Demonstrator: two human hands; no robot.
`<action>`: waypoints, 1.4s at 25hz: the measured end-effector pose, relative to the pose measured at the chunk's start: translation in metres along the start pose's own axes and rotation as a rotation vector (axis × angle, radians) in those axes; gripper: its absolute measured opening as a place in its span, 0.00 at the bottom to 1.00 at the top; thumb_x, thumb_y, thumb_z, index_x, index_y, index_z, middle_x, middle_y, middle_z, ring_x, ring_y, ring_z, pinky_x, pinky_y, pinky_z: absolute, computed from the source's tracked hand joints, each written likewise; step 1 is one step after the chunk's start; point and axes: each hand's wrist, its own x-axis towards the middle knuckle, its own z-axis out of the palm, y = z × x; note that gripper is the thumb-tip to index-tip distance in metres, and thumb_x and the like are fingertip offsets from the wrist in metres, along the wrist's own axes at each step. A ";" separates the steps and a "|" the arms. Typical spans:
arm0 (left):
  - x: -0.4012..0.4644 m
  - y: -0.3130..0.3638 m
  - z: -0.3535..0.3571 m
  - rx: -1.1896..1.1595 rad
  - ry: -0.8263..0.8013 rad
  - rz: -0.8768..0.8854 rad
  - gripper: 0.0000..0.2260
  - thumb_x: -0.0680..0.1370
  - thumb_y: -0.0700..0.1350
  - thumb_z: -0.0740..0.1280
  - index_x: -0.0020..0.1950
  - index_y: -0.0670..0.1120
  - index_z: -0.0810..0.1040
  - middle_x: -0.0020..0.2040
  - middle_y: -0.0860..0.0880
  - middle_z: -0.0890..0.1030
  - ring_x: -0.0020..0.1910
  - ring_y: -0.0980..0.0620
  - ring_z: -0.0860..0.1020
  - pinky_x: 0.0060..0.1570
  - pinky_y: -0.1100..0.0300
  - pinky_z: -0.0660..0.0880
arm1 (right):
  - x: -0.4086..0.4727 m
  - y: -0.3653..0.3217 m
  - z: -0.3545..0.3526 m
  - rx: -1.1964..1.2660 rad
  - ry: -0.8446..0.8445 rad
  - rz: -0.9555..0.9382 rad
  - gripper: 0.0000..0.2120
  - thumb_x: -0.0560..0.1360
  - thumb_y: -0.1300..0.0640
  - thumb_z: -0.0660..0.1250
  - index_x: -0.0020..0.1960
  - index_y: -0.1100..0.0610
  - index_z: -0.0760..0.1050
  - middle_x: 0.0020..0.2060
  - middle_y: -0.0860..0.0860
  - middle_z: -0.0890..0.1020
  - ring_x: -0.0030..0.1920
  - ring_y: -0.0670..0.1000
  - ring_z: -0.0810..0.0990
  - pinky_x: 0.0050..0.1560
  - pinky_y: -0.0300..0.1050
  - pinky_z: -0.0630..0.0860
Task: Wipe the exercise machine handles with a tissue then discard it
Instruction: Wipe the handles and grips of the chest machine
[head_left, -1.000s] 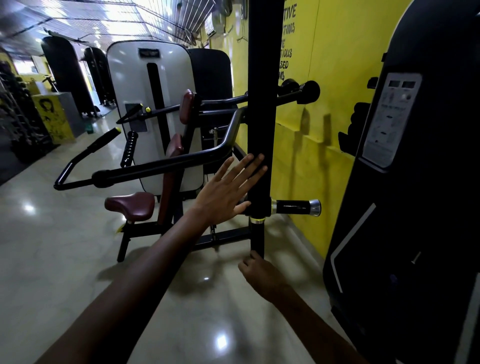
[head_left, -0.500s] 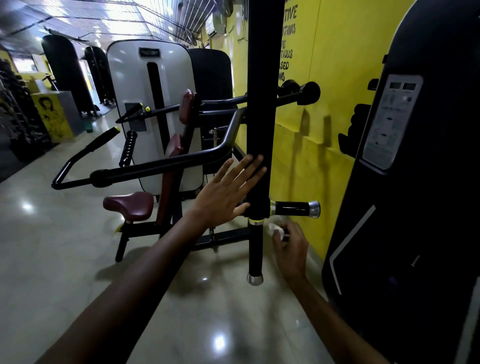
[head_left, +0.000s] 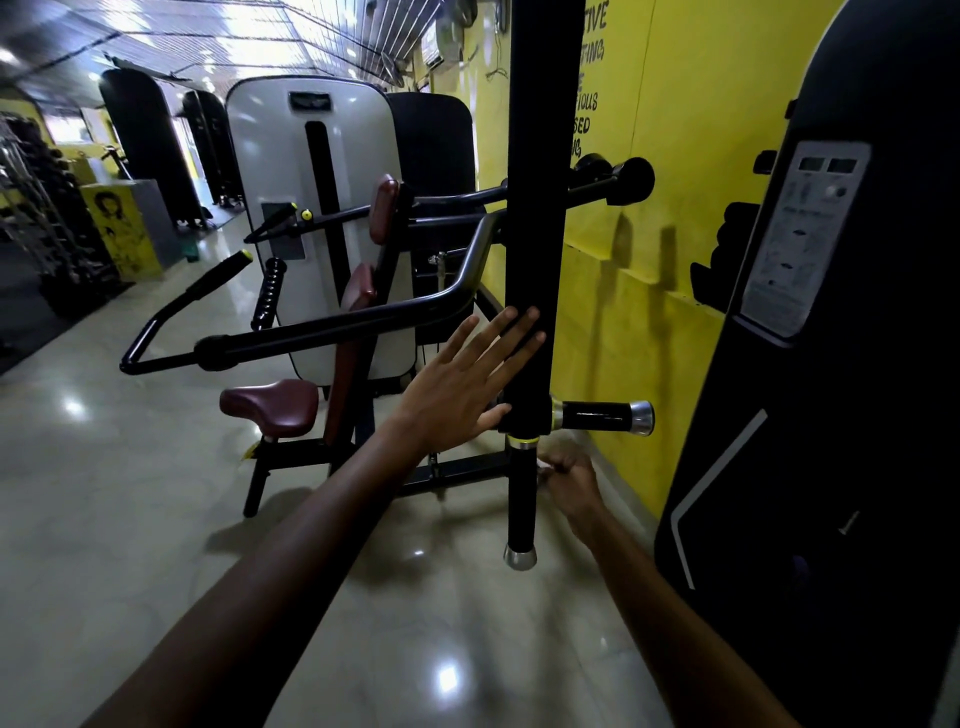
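The left hand (head_left: 457, 384) lies flat, fingers straight and spread, against the black vertical arm (head_left: 535, 218) of the exercise machine and steadies it. The right hand (head_left: 569, 475) is lower, just beside the vertical handle (head_left: 521, 499), with fingers curled around a small white tissue (head_left: 543, 464), of which only a corner shows. The tissue looks light, soft and easy to tear, so I think it is better kept bunched in the fingers and wrapped around the grip. The handles seem stiff and fixed. The horizontal handle (head_left: 597, 415) with its metal cap sticks out toward the yellow wall (head_left: 675, 130).
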 end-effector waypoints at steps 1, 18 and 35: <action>-0.001 -0.001 0.000 -0.010 -0.004 -0.002 0.38 0.78 0.61 0.58 0.78 0.45 0.43 0.78 0.43 0.42 0.77 0.44 0.45 0.74 0.45 0.48 | -0.003 0.007 -0.001 -0.051 -0.026 0.005 0.13 0.74 0.72 0.62 0.38 0.59 0.78 0.33 0.51 0.77 0.36 0.49 0.75 0.34 0.39 0.73; -0.080 -0.029 -0.004 -0.551 -0.115 -0.253 0.30 0.76 0.58 0.60 0.74 0.43 0.63 0.72 0.44 0.68 0.71 0.47 0.67 0.66 0.46 0.70 | -0.020 -0.067 -0.015 -1.158 -0.401 -0.411 0.03 0.69 0.62 0.66 0.42 0.59 0.75 0.43 0.59 0.81 0.45 0.58 0.80 0.40 0.43 0.71; -0.189 -0.126 -0.026 -0.706 -0.130 -0.917 0.31 0.70 0.58 0.70 0.67 0.41 0.73 0.61 0.43 0.77 0.59 0.45 0.76 0.55 0.56 0.72 | -0.024 -0.170 0.152 -0.683 -0.216 -0.756 0.04 0.74 0.64 0.66 0.43 0.61 0.79 0.37 0.54 0.81 0.37 0.49 0.79 0.36 0.37 0.72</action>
